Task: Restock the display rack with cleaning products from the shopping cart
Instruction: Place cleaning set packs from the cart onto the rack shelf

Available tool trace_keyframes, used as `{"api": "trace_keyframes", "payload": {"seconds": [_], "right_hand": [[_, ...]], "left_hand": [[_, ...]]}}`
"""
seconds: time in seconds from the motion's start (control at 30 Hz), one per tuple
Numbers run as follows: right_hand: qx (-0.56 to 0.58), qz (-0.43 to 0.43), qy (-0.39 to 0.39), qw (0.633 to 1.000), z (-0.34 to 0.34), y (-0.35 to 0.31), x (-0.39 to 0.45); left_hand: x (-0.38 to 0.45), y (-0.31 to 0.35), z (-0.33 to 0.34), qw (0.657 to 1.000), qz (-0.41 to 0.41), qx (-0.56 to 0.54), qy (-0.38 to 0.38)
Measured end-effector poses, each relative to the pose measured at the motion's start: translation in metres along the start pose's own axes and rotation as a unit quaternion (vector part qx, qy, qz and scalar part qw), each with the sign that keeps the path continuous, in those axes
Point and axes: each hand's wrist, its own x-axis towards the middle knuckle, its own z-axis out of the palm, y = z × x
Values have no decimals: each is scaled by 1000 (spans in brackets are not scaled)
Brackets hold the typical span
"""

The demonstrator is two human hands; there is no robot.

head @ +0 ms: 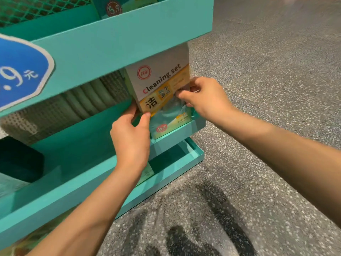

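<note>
fingers pinch pack edges — rack

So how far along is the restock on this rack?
Done: the middle shelf already holds a row of green cloths. In hand: left hand and right hand are seating a cleaning set pack at its right end. Left: unclear; the cart is out of view.

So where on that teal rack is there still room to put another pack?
The middle shelf shows bare floor left of the left hand, in front of the rolled green cloths. The bottom tray looks open at its right end. The right corner is crowded: both hands, the right hand included, grip the cleaning set pack above another pack.
</note>
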Motion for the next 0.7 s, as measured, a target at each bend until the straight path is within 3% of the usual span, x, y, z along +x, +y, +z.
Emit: {"api": "trace_keyframes", "payload": {"seconds": [0.13, 0.3, 0.7], "right_hand": [[-9, -8, 30, 999, 4, 1, -1], [-2, -15, 27, 1000, 9, 4, 1], [43, -26, -13, 999, 8, 9, 4]], "left_hand": [[2, -3, 6, 998, -51, -23, 19], [18, -17, 8, 986, -131, -81, -61], [26, -10, 10, 978, -110, -65, -164]]}}
